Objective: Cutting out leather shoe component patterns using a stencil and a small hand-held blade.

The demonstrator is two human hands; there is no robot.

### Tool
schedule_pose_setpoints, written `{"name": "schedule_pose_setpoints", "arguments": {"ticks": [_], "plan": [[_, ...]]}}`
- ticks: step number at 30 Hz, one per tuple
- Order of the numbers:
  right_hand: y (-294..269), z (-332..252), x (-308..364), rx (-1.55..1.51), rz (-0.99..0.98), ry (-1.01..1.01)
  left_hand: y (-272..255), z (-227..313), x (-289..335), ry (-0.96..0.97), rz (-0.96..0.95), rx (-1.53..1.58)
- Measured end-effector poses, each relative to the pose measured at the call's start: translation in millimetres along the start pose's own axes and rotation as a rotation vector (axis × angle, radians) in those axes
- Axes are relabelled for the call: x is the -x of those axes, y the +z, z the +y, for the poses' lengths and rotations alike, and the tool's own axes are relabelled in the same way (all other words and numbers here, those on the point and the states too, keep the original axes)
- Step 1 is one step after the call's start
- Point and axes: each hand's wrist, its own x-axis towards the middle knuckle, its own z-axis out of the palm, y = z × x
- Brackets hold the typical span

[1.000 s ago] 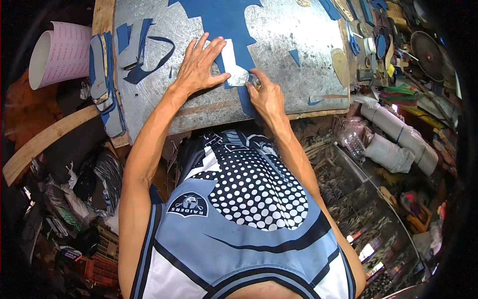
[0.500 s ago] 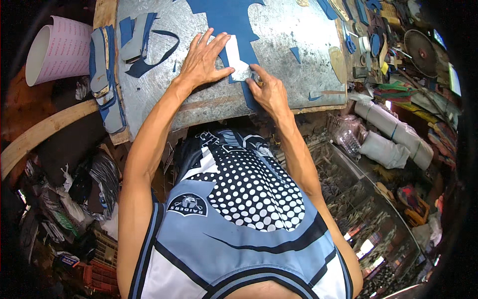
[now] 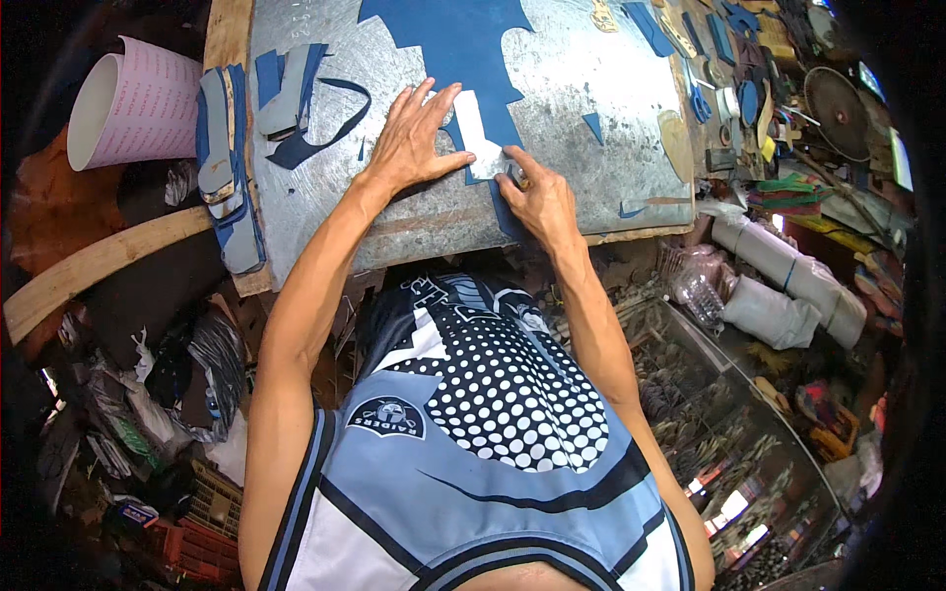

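Note:
A large blue sheet [image 3: 461,44] with cut-out edges, perhaps leather, lies on the scuffed metal worktop [image 3: 394,231]. On its near part rests a white, angled pattern piece [image 3: 472,123]. My left hand [image 3: 404,146] lies with fingers spread at the left side of the pattern piece, its thumb pressing the lower edge. At the piece's lower right corner is my right hand [image 3: 542,199], its fingers curled and the index fingertip near the edge. Something small and shiny shows between those fingers, too hidden to name. A narrow blue strip of the sheet hangs below that hand.
Blue and grey cut pieces [image 3: 293,91] and a curved dark blue strip [image 3: 340,138] lie left on the worktop. Stacked sole-shaped pieces [image 3: 219,163] line its left edge, beside a rolled pinkish sheet [image 3: 148,108]. Blue-handled scissors [image 3: 700,101] and tools crowd the right.
The view has shifted slightly, so the worktop appears a little lower and further right. Both hands keep about the same places at the white pattern piece.

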Motion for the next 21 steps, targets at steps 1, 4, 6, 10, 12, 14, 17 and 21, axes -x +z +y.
{"name": "schedule_pose_setpoints", "arguments": {"ticks": [1, 4, 6, 10, 12, 14, 17, 21], "plan": [[0.7, 1.3, -0.5, -0.005, 0.008, -0.005, 0.0, 0.2, -1.1, 0.002, -0.005, 0.001], [0.3, -0.6, -1.3, -0.002, -0.003, 0.010, -0.7, 0.0, 0.7, 0.020, 0.001, -0.023], [2.1, 2.1, -0.3, 0.000, 0.029, -0.017, -0.3, 1.0, -1.6, 0.036, 0.012, -0.030], [9.5, 7.9, 1.6, -0.019, 0.096, -0.099, -5.8, 2.1, -0.1, 0.050, 0.017, -0.044], [10.3, 4.9, 3.7, 0.000, 0.083, -0.108, -8.9, 1.1, 4.1, 0.051, 0.016, -0.047], [11.4, 2.0, 4.5, 0.002, 0.076, -0.131, -13.6, -0.6, 5.0, 0.058, 0.010, -0.056], [15.9, 2.3, 10.2, -0.009, 0.105, -0.166, -15.2, 0.9, 11.1, 0.050, 0.017, -0.046], [18.1, -12.8, 15.8, -0.021, 0.099, -0.147, -22.7, -2.8, 20.5, 0.034, 0.008, -0.078]]}}
